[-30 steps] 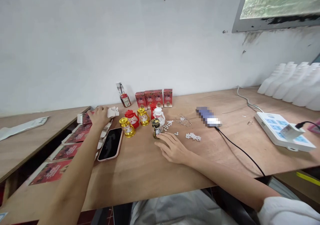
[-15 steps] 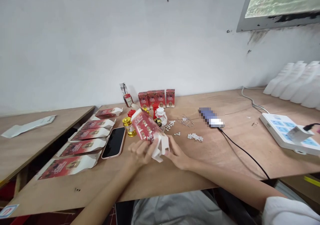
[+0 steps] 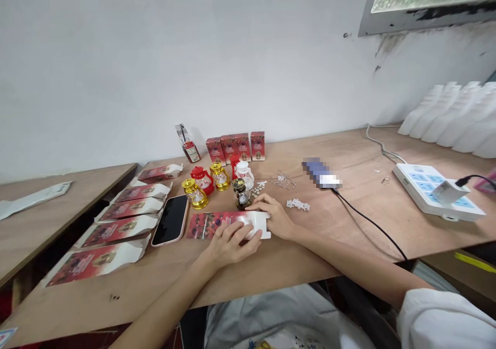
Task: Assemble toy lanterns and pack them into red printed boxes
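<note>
A flat red and white carton (image 3: 211, 224) lies on the wooden table (image 3: 294, 246) in front of me. My left hand (image 3: 231, 243) rests on its right part with fingers stretched flat. My right hand (image 3: 273, 216) presses the carton's white end flap, fingers curled over it. Just behind stand several small toy lanterns: a dark one (image 3: 241, 194), two gold ones (image 3: 195, 193), a red one (image 3: 202, 177) and a white one (image 3: 244, 172).
Several flat red cartons (image 3: 116, 229) lie in a row at the left beside a black phone (image 3: 171, 226). Folded red boxes (image 3: 235, 146) stand by the wall. Small white parts (image 3: 297, 204), a cabled device (image 3: 321, 174) and a white power strip (image 3: 434, 194) lie right.
My left hand took a flat carton from the left row and brought it to the middle. Both hands held it up, then laid it flat on the table.
</note>
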A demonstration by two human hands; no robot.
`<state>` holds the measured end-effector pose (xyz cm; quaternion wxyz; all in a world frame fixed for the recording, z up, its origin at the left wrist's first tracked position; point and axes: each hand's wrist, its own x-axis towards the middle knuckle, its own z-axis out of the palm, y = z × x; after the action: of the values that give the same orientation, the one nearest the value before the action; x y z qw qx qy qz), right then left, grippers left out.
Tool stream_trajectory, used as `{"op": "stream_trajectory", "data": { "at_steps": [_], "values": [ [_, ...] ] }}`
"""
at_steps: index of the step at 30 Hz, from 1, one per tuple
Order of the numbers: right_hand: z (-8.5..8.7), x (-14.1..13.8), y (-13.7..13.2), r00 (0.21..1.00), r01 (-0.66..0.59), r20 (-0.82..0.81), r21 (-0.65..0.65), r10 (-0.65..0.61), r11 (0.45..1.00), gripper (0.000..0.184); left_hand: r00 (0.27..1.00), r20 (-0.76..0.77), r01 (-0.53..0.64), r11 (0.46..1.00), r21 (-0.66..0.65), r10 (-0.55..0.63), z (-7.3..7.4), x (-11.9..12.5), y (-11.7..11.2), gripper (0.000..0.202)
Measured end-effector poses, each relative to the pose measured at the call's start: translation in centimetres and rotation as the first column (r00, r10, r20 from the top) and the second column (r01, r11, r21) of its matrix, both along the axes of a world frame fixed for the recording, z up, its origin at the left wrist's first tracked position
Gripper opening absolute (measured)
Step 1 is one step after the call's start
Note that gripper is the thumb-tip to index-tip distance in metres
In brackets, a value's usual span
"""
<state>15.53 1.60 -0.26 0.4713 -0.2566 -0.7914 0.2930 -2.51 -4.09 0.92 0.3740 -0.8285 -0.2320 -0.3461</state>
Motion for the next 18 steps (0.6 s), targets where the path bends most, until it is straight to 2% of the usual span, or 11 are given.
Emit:
{"op": "stream_trajectory", "data": {
  "at_steps": [3,6,9,12,14,17,18],
  "values": [
    [-0.2,-0.4,-0.1,0.988,-0.053,-0.147,-0.054,0.045,0.997,0.027,0.995,-0.024,-0.094,0.987,-0.128,0.092,0.6,-0.2,0.8,0.039],
    [-0.1,-0.6,-0.5,0.957,-0.035,-0.289,-0.072,0.013,0.997,0.017,0.992,-0.051,-0.127,0.952,-0.28,0.117,1.0,-1.1,1.8,0.051],
    [0.1,-0.4,-0.7,0.979,0.063,-0.197,0.051,-0.052,0.997,0.015,0.997,-0.009,-0.076,0.938,-0.337,0.077,0.8,-1.8,2.5,0.05],
    [-0.1,-0.3,-0.6,0.989,0.096,-0.132,0.203,-0.07,0.974,0.022,0.998,0.035,-0.037,0.948,-0.315,0.051,0.6,-2.2,2.6,0.042],
    [-0.4,-0.3,-0.5,0.99,0.098,-0.124,0.229,-0.071,0.969,0.019,0.998,0.048,-0.035,0.954,-0.297,0.051,0.6,-2.3,2.5,0.039],
    [-0.6,-0.4,-0.3,0.993,0.111,-0.061,0.194,-0.101,0.975,0.009,0.996,0.045,-0.059,0.951,-0.303,0.076,0.8,-2.5,2.6,0.034],
    [-0.6,-0.4,-0.2,0.994,0.105,-0.035,0.182,-0.101,0.978,0.011,0.995,0.043,-0.067,0.948,-0.313,0.084,0.9,-2.5,2.6,0.033]
  ]
}}
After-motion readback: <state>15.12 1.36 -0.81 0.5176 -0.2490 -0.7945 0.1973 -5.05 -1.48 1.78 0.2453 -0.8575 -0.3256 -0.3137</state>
